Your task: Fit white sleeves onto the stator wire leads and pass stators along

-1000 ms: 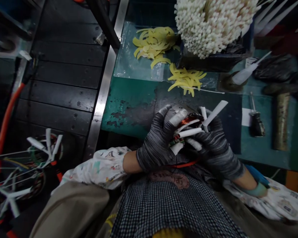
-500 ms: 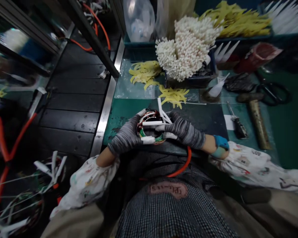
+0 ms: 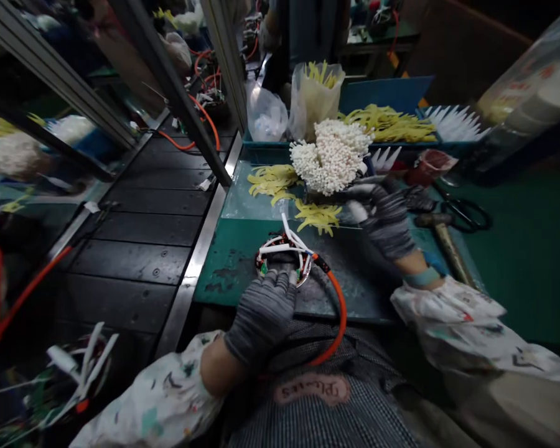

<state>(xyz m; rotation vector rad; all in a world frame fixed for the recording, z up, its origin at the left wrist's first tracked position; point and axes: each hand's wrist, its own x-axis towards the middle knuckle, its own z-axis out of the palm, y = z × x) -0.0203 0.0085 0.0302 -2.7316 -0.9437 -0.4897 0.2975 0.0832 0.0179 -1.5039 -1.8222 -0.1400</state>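
- Ring (image 3: 289,247) of wound wire lies on the bench (image 3: 217,252), in front of the person's body, with white sleeves (image 3: 274,248) across its top and an orange cable (image 3: 341,311) curving from its right side towards the apron (image 3: 303,361).
- Left hand (image 3: 264,311), gloved, has its fingers over the ring's near edge; whether they pinch it or only rest there cannot be told, as the thumb is hidden.
- Right hand (image 3: 386,218), also gloved, is away from the ring, fingers partly curled beside the white sticks (image 3: 329,155). Blur hides whether it holds anything.
- Yellow strips (image 3: 318,216) lie between the ring and the sticks; a hammer (image 3: 450,249) and scissors (image 3: 469,214) are on the right.
- Judging by its look, the ring is stiff and fairly heavy for its size, while the sleeves and their leads are light and would bend easily.
- Its fine wire is probably the fragile part, easily scraped or snagged.
- The outer rim seems the best hold, a hand on each side; lifting by sleeves or cable could strain the joints.
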